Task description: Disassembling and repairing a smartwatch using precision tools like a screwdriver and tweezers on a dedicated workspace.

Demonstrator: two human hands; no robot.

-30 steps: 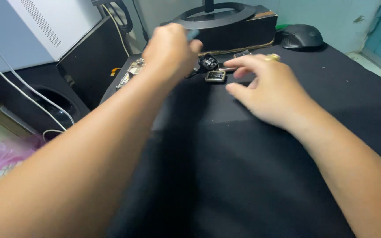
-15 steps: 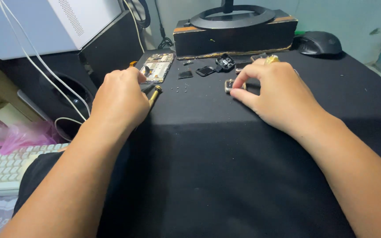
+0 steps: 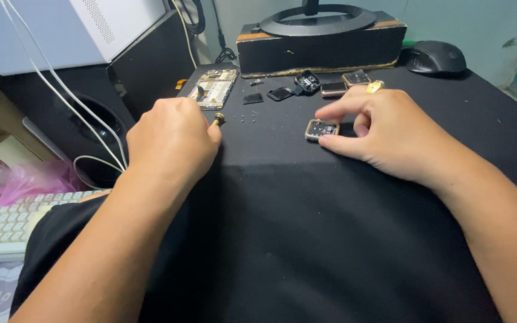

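In the head view, the left hand (image 3: 172,140) was closed around a small brass-tipped tool (image 3: 218,118). The right hand (image 3: 390,134) pinched a small square watch case (image 3: 321,129) on the black mat (image 3: 306,239). The case seemed light and fragile; holding its side edges looked safest.

Two hands: left hand (image 3: 172,140), right hand (image 3: 384,131). One mouse (image 3: 435,58), one keyboard (image 3: 4,224) (partly visible), one circuit board (image 3: 213,88).

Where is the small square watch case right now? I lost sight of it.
The small square watch case lies on the black mat, right of centre, pinched between the right hand thumb and forefinger.
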